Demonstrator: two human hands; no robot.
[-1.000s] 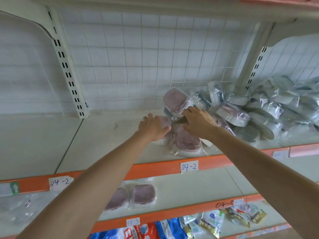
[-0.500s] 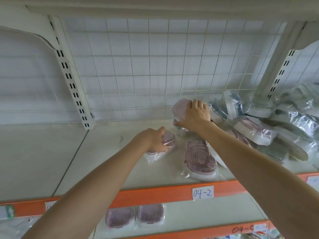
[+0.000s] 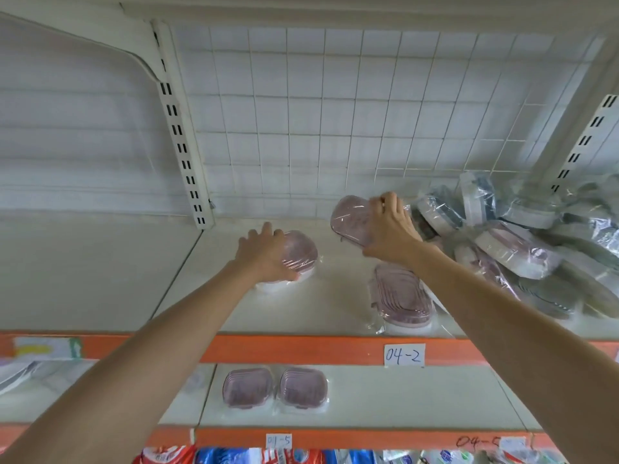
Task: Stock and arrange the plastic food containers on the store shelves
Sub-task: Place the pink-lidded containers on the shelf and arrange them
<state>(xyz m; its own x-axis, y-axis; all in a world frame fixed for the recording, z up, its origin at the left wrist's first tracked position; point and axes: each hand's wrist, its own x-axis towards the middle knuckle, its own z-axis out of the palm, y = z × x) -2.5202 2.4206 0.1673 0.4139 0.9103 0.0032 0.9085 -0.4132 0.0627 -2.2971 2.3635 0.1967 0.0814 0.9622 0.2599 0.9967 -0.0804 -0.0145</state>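
- The left hand (image 3: 268,252) lies over a wrapped pink container (image 3: 296,254) that sits flat on the shelf (image 3: 335,306), left of the label reading 04-2 (image 3: 403,355); its thumb is at the near edge, but I cannot tell whether the fingers curl round it or only press.
- The right hand (image 3: 390,229) is clamped on a second pink container (image 3: 351,219), tilted on edge above and behind that label, thumb low and fingers over the top.
- A third pink container (image 3: 402,299) lies flat just above the label, under the right forearm.
- To the right of the label a loose heap of wrapped containers (image 3: 522,242) leans in disorder.
- Risk: the slick wrap could let the tilted container slip from the grip.
- Risk: the right forearm passes close to the heap, and a nudge could slide pieces off the shelf edge.
- Two more containers (image 3: 274,388) sit on the shelf below the label.
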